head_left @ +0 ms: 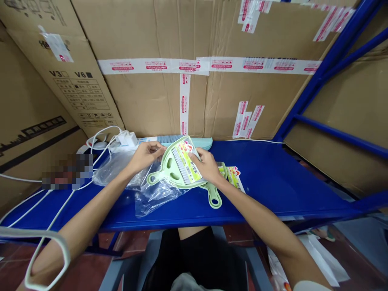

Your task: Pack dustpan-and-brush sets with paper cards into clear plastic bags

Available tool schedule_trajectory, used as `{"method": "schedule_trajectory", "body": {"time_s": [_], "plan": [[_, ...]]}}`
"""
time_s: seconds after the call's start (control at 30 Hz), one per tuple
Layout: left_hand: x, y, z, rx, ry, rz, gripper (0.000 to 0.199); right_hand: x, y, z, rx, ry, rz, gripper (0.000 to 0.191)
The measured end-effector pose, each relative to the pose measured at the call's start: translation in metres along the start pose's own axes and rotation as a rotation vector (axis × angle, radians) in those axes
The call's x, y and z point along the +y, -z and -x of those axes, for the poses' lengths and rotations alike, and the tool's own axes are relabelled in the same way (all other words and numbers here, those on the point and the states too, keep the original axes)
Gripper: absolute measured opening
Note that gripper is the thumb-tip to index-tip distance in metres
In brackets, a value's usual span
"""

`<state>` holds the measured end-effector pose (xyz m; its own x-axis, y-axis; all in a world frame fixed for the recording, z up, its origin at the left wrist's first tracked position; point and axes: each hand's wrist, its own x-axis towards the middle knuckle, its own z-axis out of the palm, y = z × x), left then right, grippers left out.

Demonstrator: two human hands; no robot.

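My right hand [207,163] grips a light green dustpan [168,163] by its right side, thumb on top. A brush with grey bristles [181,165] and a yellow printed label [192,161] lie in that pan. My left hand [148,154] is pinched at the pan's upper left edge; what its fingertips hold, if anything, I cannot make out. Under the right wrist lies another green handled piece [214,199], with a second label card [235,178] beside it. A crumpled clear plastic bag [157,199] spreads beneath the pan and left hand.
Behind my hands a pale teal item [202,143] lies against the cardboard wall [145,101]. A white plug adapter [127,138] and white cables [59,210] are at the left of the blue table [273,178]. Blue metal bars [342,135] rise at the right.
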<state>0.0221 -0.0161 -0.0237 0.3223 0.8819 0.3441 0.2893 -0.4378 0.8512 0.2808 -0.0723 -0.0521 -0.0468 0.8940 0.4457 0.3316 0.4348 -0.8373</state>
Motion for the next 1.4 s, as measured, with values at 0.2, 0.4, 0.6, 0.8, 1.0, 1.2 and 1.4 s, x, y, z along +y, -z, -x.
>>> {"method": "schedule_trajectory", "body": {"time_s": [0.2,0.4,0.6,0.8,1.0,1.2,1.4], "plan": [[0.023,-0.009,-0.027,0.062,-0.102,-0.101,0.036,0.000,0.003,0.002,-0.010,-0.057,-0.136,0.043],[0.063,-0.030,-0.051,0.043,-0.209,-0.201,0.028,0.001,0.007,0.001,0.093,-0.091,-0.179,0.048],[0.073,0.001,-0.047,0.465,-0.404,-0.258,0.025,0.006,0.028,-0.012,0.330,-0.088,-0.246,0.049],[0.008,0.009,-0.031,0.343,-0.083,0.282,0.029,0.008,0.042,-0.019,0.428,-0.066,-0.383,0.046],[-0.012,-0.016,-0.010,0.067,0.067,0.519,0.032,0.011,0.039,-0.020,0.282,-0.038,-0.307,0.044],[-0.010,-0.009,-0.009,-0.024,0.147,0.638,0.059,0.008,0.030,-0.018,0.131,-0.109,-0.284,0.045],[-0.014,-0.015,-0.009,-0.033,0.122,0.716,0.043,0.012,0.027,-0.018,0.319,-0.057,-0.276,0.041]]}}
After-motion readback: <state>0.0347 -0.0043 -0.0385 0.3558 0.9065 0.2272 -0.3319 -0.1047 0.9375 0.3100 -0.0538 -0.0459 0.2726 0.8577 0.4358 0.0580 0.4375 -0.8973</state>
